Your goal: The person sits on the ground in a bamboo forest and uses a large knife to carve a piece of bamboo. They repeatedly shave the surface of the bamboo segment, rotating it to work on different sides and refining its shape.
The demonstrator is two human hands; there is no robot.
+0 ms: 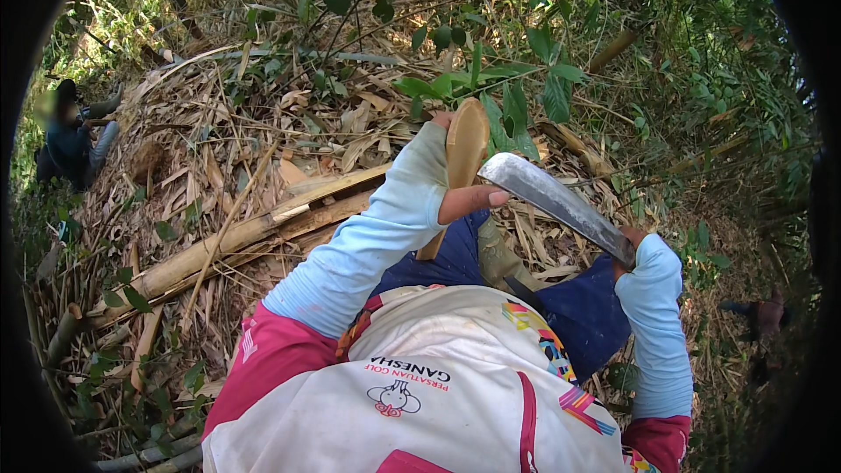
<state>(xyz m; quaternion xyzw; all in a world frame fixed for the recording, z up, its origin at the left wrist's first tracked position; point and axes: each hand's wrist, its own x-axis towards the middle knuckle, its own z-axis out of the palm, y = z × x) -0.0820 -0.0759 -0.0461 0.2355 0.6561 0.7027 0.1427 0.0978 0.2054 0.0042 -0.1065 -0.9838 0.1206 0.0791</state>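
Note:
My left hand (462,203) is closed around a flat, tan wooden piece (467,144) with a rounded upper end, held upright in front of me. Its lower end reaches down near my knee. A pale blue sleeve covers most of that hand, leaving the thumb and fingertips bare. In my right hand (629,250) is a machete (565,201), gripped at the handle, which the fingers mostly hide. The broad, grey blade slants up and left, its squared tip close to my left thumb and the wooden piece. Whether blade and wood touch, I cannot tell.
A split bamboo pole (210,250) lies across the dry leaf litter at my left, with a thin stick (229,219) over it. Leafy green stems (517,109) hang just beyond my hands. Another person (74,140) sits at the far left. Dense undergrowth (727,88) stands at the right.

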